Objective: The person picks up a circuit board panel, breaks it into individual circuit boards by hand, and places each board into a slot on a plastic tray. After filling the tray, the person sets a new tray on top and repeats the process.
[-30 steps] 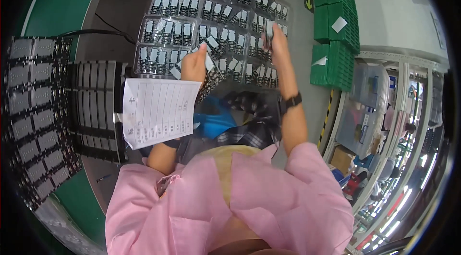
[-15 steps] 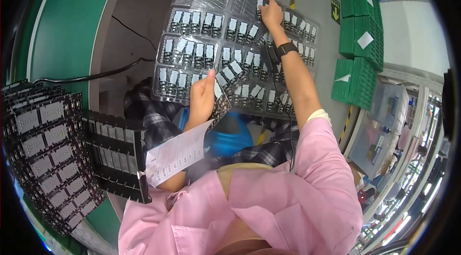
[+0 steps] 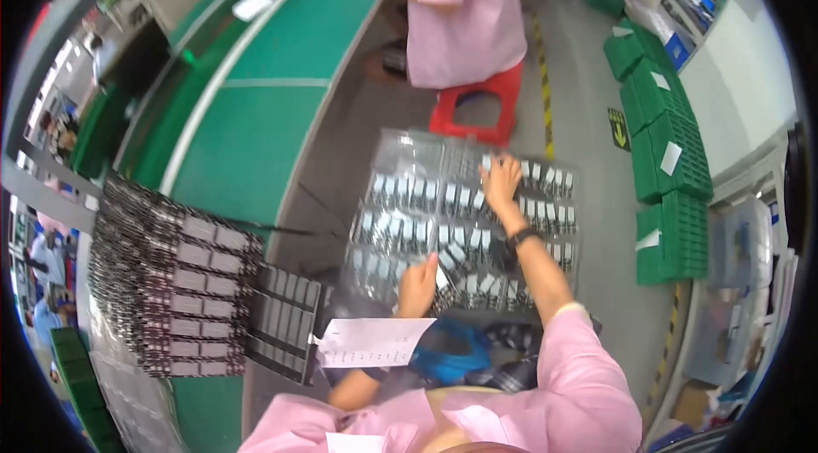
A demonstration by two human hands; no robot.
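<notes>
There are the wearer's two hands [image 3: 501, 183] at three and six o'clock, one clear tray [image 3: 411, 150] mid-dial, one red stool [image 3: 494, 127] at one, and one blue stool [image 3: 445, 359] near six.

The desk [image 3: 264, 133] is plain green, crossed by a thin pale line [image 3: 277, 83]. By its near right corner, stacked panels [image 3: 204, 284] repeat pale grey rectangles in speckled black frames; the rack [image 3: 288, 310] is black with grey bars. The tray [image 3: 409, 150] is clear, and its small boards [image 3: 463, 196], rowed down to the near edge, are white above speckled black. The paper [image 3: 371, 340] is white with dark print. Shirt [image 3: 584, 359], pink; wristband [image 3: 523, 236], black; stools, red [image 3: 445, 115] and blue [image 3: 450, 352]; crates [image 3: 654, 155], green; floor tape [image 3: 544, 103], yellow-and-black striped.
</notes>
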